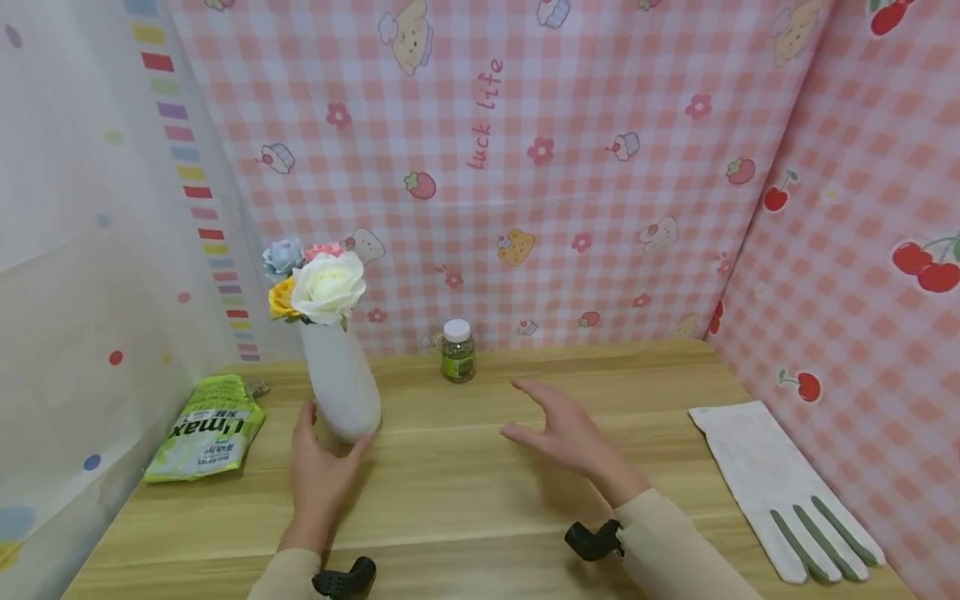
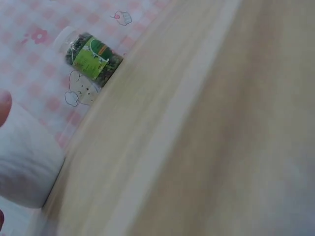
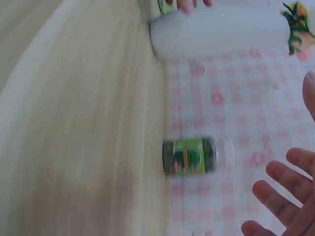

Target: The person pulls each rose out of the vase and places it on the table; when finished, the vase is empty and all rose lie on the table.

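A white vase (image 1: 341,379) with artificial flowers (image 1: 327,287) in white, yellow, pink and blue stands on the wooden table, left of the middle. My left hand (image 1: 322,475) is at its base, thumb and fingers spread to either side, with a gap between palm and vase. In the left wrist view, fingertips (image 2: 4,105) show at the left edge, beside the vase (image 2: 27,157). Over the table at right of centre, my right hand (image 1: 570,437) holds nothing, its fingers extended. Nearest to it is a small jar (image 1: 458,354) with a white lid and green label.
A green and white snack bag (image 1: 210,429) lies at the table's left side. White gloves (image 1: 780,483) with green between the fingers lie along the right edge. Checked pink cloth (image 1: 480,208) hangs close behind the table, and more cloth (image 1: 862,333) walls the right side.
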Demonstrator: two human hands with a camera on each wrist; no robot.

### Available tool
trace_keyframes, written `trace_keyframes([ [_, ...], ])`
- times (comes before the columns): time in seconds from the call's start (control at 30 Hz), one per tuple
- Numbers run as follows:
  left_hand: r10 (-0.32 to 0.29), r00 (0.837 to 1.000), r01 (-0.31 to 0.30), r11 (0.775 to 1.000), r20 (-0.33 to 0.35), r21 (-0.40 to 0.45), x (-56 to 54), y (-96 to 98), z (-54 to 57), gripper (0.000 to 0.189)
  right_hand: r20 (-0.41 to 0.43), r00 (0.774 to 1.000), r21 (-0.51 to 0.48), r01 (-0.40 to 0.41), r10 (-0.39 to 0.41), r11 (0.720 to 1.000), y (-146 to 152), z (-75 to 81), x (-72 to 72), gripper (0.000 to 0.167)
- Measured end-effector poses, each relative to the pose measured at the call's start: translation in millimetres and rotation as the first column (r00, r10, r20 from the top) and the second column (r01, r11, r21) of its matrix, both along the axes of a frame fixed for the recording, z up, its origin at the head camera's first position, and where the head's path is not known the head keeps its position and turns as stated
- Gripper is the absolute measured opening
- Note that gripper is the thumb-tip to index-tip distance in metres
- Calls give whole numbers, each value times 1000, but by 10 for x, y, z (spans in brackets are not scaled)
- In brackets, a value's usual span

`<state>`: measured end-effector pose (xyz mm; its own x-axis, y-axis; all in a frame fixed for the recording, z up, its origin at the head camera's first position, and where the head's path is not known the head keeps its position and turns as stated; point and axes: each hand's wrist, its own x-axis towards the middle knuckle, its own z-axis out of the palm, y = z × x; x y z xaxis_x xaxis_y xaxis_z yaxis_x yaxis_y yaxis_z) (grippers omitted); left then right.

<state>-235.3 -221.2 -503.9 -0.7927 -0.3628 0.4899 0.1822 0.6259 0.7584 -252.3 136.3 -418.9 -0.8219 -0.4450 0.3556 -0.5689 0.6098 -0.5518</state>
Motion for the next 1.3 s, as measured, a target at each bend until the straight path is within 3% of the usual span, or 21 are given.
trace_keyframes([
  [0.17, 28, 997, -32, 998, -75, -50, -75, 45, -36, 108, 28, 999, -45, -22, 23, 999, -341, 89, -102, 63],
  [0.43, 35, 994, -41, 997, -100, -62, -120, -25, -34, 105, 107, 986, -202, -106, 129, 974, -923, 407, -292, 53],
  [0.63, 38, 994, -48, 995, -104, -93, -148, -46, -49, 102, 54, 987, -233, -134, 151, 963, -1309, 674, -397, 44],
  [0.9, 33, 992, -46, 994, -124, -104, -172, -46, -71, 99, -32, 983, -320, -183, 182, 929, -1677, 940, -539, 33],
  [1.03, 35, 987, -53, 992, -156, -112, -171, -36, -79, 99, -72, 977, -348, -212, 200, 913, -1815, 1013, -568, 29],
  [1.3, 31, 970, -67, 987, -240, -144, -165, -33, -107, 93, -27, 986, -334, -166, 167, 928, -2018, 1020, -595, 21],
])
